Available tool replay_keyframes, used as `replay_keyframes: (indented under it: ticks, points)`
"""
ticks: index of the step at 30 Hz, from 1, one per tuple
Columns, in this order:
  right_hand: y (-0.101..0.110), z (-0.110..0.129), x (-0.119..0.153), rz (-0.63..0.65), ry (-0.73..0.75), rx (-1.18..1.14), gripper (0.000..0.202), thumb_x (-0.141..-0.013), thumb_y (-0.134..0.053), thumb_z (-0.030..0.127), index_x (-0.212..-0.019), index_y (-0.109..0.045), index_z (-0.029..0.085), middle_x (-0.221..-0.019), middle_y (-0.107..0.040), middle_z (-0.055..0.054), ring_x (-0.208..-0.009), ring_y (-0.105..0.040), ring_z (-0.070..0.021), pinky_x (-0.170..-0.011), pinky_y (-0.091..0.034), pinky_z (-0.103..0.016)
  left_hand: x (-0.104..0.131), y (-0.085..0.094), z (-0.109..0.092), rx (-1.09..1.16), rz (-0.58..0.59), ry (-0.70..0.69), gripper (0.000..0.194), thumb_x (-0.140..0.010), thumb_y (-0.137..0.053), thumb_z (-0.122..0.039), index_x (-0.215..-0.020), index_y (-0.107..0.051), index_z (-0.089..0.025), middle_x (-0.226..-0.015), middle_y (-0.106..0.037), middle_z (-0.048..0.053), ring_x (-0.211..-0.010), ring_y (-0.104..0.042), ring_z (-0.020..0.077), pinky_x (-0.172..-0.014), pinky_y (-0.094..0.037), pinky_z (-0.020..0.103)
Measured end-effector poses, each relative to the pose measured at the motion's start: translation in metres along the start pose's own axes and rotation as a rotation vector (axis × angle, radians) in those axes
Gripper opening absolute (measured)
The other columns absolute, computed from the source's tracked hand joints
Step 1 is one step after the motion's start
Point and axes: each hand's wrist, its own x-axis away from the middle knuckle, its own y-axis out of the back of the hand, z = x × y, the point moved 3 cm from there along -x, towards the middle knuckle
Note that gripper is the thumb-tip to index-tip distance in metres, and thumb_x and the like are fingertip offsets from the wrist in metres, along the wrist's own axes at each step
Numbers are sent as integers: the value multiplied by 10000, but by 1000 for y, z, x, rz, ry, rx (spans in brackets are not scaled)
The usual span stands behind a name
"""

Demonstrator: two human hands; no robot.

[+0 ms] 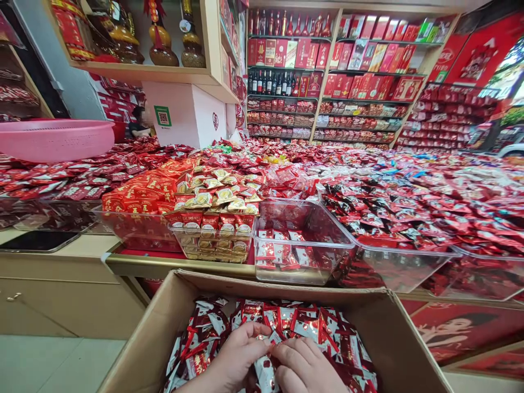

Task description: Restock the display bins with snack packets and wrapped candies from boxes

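Both my hands are together over an open cardboard box (393, 327) filled with small red and white wrapped candies (305, 325). My left hand (239, 355) is closed, its thumb and fingers pinching a white and red candy packet (265, 374). Against the same packet press the curled fingers of my right hand (303, 363). Just beyond the box, a clear plastic bin (305, 265) holds a few red and white packets (280, 248) on its bottom. Left of it stands a bin stacked with durian candies (210, 221).
Heaped bins of red candies (380, 207) spread to the right and back. A pink basket (57, 139) sits on the left heap, above a dark phone-like tablet (39, 241) on the counter. A cabinet with gourd-shaped bottles (161, 46) overhangs. Shelves of bottles and boxes (303, 54) line the back.
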Motion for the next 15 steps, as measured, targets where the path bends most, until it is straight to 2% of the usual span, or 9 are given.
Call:
replay_keyframes:
  ticks: [6, 12, 15]
  points:
    - [0, 2, 2, -43, -15, -59, 221, -816, -335, 138, -667, -494, 173, -697, -590, 9, -604, -451, -99, -579, -355, -235, 5, -1, -2, 74, -31, 80, 296, -522, -522, -180, -807, -445, -194, -429, -447, -86, -335, -366, 53, -359, -247, 167]
    - [9, 3, -4, 54, 24, -35, 288, -823, -291, 124, -587, -453, 155, -715, -585, -8, -616, -458, -104, -573, -345, -246, 6, -1, -3, 25, -43, 100, 309, -539, -497, -184, -844, -448, -201, -400, -397, -94, -326, -327, 54, -329, -160, 164]
    - [15, 5, -8, 50, 41, -29, 308, -829, -284, 122, -563, -437, 146, -695, -581, -4, -599, -450, -97, -557, -338, -237, 6, -1, -3, 4, -21, 102, 310, -541, -516, -205, -845, -453, -199, -405, -400, -93, -322, -325, 55, -325, -158, 166]
